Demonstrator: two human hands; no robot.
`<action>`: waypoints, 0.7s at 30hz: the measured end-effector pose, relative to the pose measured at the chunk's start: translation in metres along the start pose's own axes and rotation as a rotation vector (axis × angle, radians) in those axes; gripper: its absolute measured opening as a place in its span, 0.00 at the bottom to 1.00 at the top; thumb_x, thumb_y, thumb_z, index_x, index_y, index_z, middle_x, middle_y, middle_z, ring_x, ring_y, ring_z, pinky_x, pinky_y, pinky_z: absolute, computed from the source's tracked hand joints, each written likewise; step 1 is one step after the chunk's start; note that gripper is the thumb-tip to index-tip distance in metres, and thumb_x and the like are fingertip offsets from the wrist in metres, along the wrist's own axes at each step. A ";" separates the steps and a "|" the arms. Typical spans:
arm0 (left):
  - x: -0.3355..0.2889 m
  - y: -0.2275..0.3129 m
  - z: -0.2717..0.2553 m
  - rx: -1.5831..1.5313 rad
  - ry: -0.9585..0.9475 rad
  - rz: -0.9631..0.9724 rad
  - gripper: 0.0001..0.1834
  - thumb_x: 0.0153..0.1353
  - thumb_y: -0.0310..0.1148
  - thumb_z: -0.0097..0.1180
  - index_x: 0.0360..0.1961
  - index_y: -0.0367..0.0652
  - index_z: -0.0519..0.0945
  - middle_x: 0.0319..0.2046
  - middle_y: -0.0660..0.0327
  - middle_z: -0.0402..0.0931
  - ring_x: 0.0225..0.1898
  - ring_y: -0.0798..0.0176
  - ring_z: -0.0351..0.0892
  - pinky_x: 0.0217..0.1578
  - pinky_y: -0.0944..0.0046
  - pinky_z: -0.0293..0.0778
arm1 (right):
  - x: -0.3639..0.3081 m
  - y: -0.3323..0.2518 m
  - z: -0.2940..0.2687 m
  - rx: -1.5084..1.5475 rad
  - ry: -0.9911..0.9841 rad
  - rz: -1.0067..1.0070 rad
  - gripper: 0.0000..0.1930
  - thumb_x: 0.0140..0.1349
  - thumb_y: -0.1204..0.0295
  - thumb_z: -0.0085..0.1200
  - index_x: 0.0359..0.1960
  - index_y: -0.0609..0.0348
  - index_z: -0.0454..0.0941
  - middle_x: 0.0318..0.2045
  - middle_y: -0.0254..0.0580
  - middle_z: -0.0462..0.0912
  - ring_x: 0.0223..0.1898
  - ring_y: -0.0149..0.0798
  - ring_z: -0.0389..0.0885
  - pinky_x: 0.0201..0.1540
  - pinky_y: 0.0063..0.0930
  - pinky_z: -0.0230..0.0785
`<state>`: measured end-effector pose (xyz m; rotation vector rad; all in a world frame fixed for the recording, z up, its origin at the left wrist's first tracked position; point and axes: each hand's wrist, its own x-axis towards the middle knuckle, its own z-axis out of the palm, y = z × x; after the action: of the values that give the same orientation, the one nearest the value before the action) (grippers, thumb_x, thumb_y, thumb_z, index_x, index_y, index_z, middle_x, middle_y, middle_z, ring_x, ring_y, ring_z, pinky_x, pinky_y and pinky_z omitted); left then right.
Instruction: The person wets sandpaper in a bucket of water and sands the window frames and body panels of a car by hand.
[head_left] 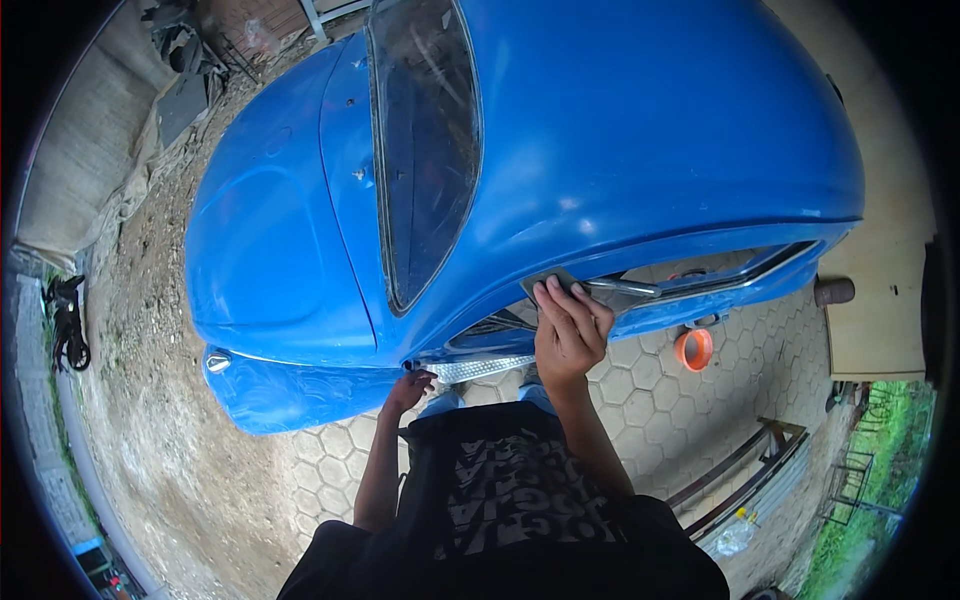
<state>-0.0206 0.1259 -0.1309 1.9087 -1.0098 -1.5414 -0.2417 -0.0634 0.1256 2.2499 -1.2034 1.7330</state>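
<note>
Right hand (572,325): raised, fingers bent, gripping one dark flat piece (564,275) at the side of one blue car (640,130).
Left hand (408,388): low beside the fender (290,395), fingers bent; hold, if any, cannot be told.
Bucket (693,349): one, orange.
Roof (690,70): cut off above.
Hidden: piece's underside.

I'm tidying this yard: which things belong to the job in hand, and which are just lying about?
In the job:
grey flat piece, held in the right hand
blue car

Apparently lying about:
clear bottle
long dark bars
orange container, though possibly needed
</note>
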 end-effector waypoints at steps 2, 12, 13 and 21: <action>-0.012 0.033 -0.019 0.032 -0.131 -0.045 0.15 0.64 0.35 0.46 0.49 0.44 0.78 0.39 0.58 0.80 0.41 0.63 0.78 0.41 0.64 0.74 | -0.030 -0.006 0.003 -0.055 -0.075 -0.016 0.11 0.48 0.78 0.64 0.36 0.53 0.84 0.39 0.27 0.83 0.46 0.35 0.74 0.48 0.28 0.67; -0.059 0.255 -0.103 -0.116 0.059 0.706 0.13 0.62 0.28 0.44 0.45 0.40 0.77 0.36 0.60 0.75 0.39 0.66 0.73 0.43 0.67 0.68 | -0.050 -0.054 0.041 -0.062 -0.158 0.306 0.26 0.66 0.68 0.38 0.61 0.75 0.58 0.63 0.64 0.56 0.66 0.65 0.51 0.64 0.58 0.44; -0.055 0.265 -0.101 -0.133 0.143 0.772 0.14 0.62 0.29 0.44 0.46 0.41 0.77 0.39 0.58 0.74 0.41 0.63 0.73 0.44 0.65 0.68 | -0.033 -0.056 0.040 -0.110 -0.063 0.356 0.28 0.66 0.66 0.37 0.62 0.76 0.54 0.64 0.67 0.52 0.66 0.66 0.49 0.65 0.58 0.41; -0.004 0.277 -0.050 0.106 0.552 1.220 0.22 0.65 0.37 0.38 0.55 0.37 0.72 0.55 0.49 0.66 0.56 0.48 0.62 0.58 0.53 0.55 | -0.129 -0.082 0.064 -0.085 -0.386 0.357 0.32 0.66 0.62 0.33 0.63 0.80 0.48 0.64 0.75 0.46 0.66 0.69 0.47 0.65 0.59 0.38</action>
<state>-0.0404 -0.0434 0.0928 1.1601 -1.5253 -0.2533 -0.1494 0.0324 0.0259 2.5146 -1.8133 1.3285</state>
